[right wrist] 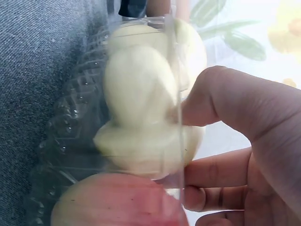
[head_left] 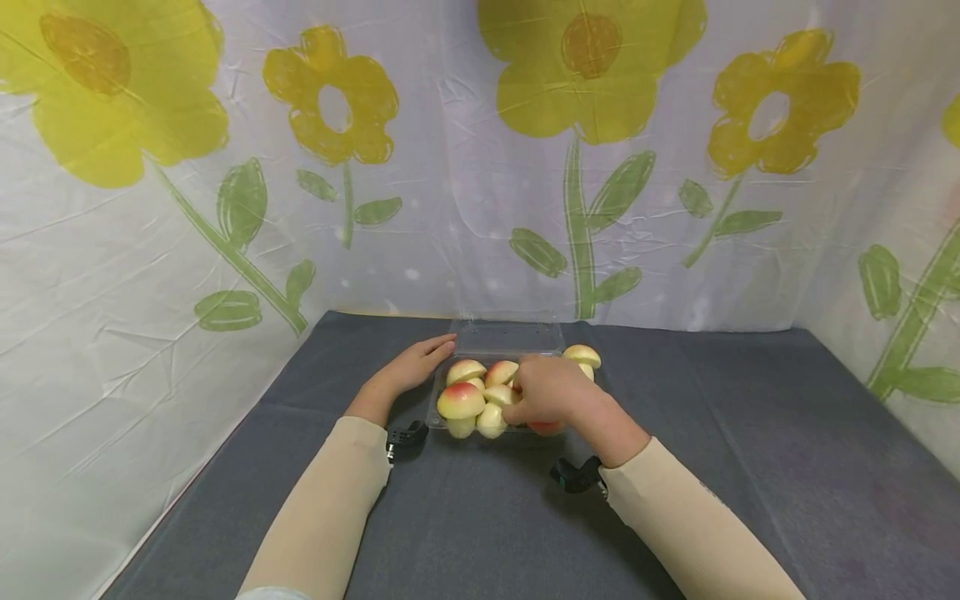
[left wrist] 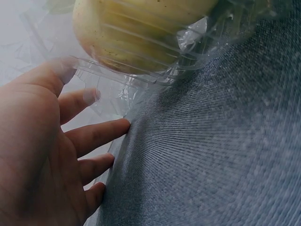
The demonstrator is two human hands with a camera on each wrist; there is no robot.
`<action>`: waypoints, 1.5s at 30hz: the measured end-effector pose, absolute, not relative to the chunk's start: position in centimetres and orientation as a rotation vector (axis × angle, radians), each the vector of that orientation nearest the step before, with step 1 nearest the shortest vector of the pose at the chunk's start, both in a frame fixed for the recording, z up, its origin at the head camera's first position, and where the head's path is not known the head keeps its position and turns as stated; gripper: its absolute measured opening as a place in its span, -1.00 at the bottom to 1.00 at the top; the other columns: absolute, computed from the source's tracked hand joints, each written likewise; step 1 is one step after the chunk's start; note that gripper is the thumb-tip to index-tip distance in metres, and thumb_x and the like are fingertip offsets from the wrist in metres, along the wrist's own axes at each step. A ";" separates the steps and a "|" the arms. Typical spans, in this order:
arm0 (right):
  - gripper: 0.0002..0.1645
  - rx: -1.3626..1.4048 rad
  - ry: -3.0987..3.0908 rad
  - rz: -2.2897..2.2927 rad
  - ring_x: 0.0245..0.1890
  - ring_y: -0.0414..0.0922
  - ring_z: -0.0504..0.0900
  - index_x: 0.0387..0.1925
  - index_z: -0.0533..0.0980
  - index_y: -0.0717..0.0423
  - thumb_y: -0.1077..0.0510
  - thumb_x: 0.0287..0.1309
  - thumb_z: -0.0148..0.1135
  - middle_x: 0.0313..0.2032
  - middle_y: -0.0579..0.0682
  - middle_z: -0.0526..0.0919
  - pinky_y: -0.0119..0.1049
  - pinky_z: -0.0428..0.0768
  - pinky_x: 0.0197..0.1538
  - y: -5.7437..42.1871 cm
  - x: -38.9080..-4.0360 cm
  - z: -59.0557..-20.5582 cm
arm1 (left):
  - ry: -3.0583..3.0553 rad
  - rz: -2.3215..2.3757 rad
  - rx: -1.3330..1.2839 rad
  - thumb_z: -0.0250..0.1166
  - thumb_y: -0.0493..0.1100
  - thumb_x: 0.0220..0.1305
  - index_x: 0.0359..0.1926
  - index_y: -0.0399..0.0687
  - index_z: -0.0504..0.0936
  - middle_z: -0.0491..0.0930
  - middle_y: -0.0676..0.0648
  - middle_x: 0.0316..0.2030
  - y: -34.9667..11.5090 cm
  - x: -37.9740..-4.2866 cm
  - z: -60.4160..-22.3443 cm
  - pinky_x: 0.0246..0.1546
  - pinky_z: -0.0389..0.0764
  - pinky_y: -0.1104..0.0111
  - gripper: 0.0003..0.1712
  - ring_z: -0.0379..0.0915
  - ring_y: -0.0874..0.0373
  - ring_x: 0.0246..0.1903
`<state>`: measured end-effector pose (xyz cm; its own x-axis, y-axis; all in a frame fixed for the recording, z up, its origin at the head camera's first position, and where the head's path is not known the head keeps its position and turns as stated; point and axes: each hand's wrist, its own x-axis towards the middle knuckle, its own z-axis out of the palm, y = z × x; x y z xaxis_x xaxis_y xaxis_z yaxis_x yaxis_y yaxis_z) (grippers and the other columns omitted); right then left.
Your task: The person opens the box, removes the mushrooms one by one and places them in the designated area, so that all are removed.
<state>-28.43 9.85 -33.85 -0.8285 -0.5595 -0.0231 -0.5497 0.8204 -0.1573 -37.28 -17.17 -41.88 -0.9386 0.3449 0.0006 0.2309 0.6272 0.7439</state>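
A clear plastic clamshell box (head_left: 432,410) holds several cream-yellow mushrooms (head_left: 461,401) with red-blushed caps. My left hand (head_left: 408,367) is at the box's left side, fingers extended; in the left wrist view its thumb touches the clear plastic edge (left wrist: 106,67). Over the middle of the box, my right hand (head_left: 551,387) reaches in with bent fingers. The right wrist view shows its thumb and fingers pinching a pale mushroom (right wrist: 146,146) behind the clear wall. Some mushrooms are hidden beneath that hand.
The box's transparent lid (head_left: 506,336) stands open at the back. Another mushroom (head_left: 582,356) shows at the right end, beyond my right hand. Dark grey cloth (head_left: 465,517) covers the table, and a flower-printed curtain (head_left: 450,167) hangs behind and at the sides.
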 end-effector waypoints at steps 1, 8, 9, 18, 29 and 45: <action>-0.55 -0.902 2.935 -0.231 -0.68 -0.22 0.10 -0.81 0.28 -0.15 -0.03 -0.03 0.33 -0.55 -0.16 0.31 -0.31 0.05 -0.59 9.9 -28.4 -33.8 | 2.702 1.208 0.482 -0.10 0.12 0.68 0.61 -0.04 0.17 0.18 -0.20 0.54 -17.2 -37.3 -41.9 0.48 0.07 -0.16 -0.34 0.00 -0.20 0.53; -0.74 -1.026 2.990 -0.263 -0.62 -0.21 0.14 -0.70 0.45 -0.11 0.01 -0.01 0.29 -0.38 -0.05 0.40 -0.28 0.12 -0.55 10.8 -28.2 -32.9 | 2.714 1.201 0.493 -0.10 0.12 0.68 0.61 -0.06 0.18 0.18 -0.19 0.54 -17.2 -37.3 -41.9 0.48 0.07 -0.15 -0.34 0.01 -0.20 0.53; -0.78 -1.024 3.000 -0.264 -0.62 -0.21 0.16 -0.66 0.49 -0.12 0.01 -0.01 0.28 -0.37 -0.06 0.40 -0.28 0.13 -0.55 10.9 -28.2 -32.8 | 2.715 1.202 0.492 -0.10 0.11 0.68 0.61 -0.05 0.18 0.19 -0.19 0.54 -17.2 -37.3 -41.9 0.48 0.08 -0.15 -0.35 0.01 -0.19 0.53; -0.68 -0.926 3.042 -0.378 -0.55 -0.17 0.33 -0.17 0.75 -0.03 0.00 0.04 0.28 -0.30 -0.07 0.42 -0.24 0.28 -0.48 12.4 -28.7 -31.6 | 2.719 1.184 0.486 -0.10 0.15 0.68 0.61 -0.01 0.18 0.19 -0.18 0.54 -17.2 -37.3 -42.0 0.47 0.10 -0.16 -0.33 0.03 -0.19 0.52; -0.52 -0.829 3.060 -0.487 -0.50 -0.13 0.38 0.07 0.69 0.06 0.07 0.08 0.29 -0.19 0.01 0.46 -0.21 0.33 -0.45 14.7 -29.0 -30.1 | 2.701 1.206 0.491 -0.10 0.11 0.69 0.62 -0.02 0.17 0.16 -0.18 0.55 -17.2 -37.2 -42.0 0.47 0.09 -0.17 -0.35 0.00 -0.20 0.53; -0.43 -0.696 3.084 -0.503 -0.38 -0.04 0.43 0.17 0.64 0.15 0.10 0.09 0.34 -0.10 0.07 0.49 -0.13 0.39 -0.35 17.1 -30.0 -29.3 | 2.700 1.213 0.497 -0.10 0.11 0.69 0.61 -0.04 0.17 0.16 -0.18 0.55 -17.3 -37.3 -41.9 0.48 0.08 -0.17 -0.35 -0.01 -0.20 0.53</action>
<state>-29.97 17.13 -29.34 -0.9038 -0.4089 0.1261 -0.4278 0.8563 -0.2893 -37.34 -17.32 -41.93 -0.9356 0.3530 0.0073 0.2399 0.6206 0.7465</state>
